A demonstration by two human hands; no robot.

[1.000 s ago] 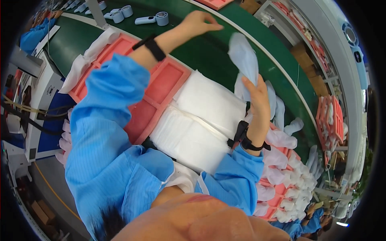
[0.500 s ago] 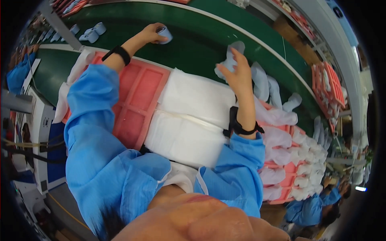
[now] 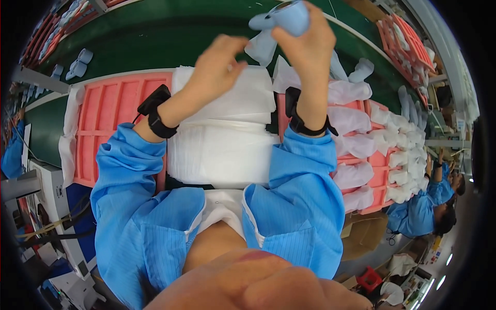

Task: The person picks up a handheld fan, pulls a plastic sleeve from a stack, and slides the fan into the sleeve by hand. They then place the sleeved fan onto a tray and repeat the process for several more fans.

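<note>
Green conveyor belt running far across the bench, pink trays nearer. Nearest: 2 blue sleeves rising from the lower edge, 1 dark wristband on each wrist. Just beyond, between the forearms, 2 stacks of white foam sheets, laid close to the body, probably to keep them within easy reach. Left: 1 empty pink tray, lined at its edge with white foam. Right: another pink tray packed with white foam-wrapped pieces, too many and too overlapped for a sure count.

Farther out, both hands raised over the stacks. Right hand closed around 1 pale blue part, lifted clear of the bench, a white foam pouch hanging just beside it. Left hand beside the pouch, fingers curled, thumb and fingertips drawn together near its edge; contact not clear through blur.

Far left on the belt: about 3 more pale blue parts. Far right: 1 co-worker in blue.
</note>
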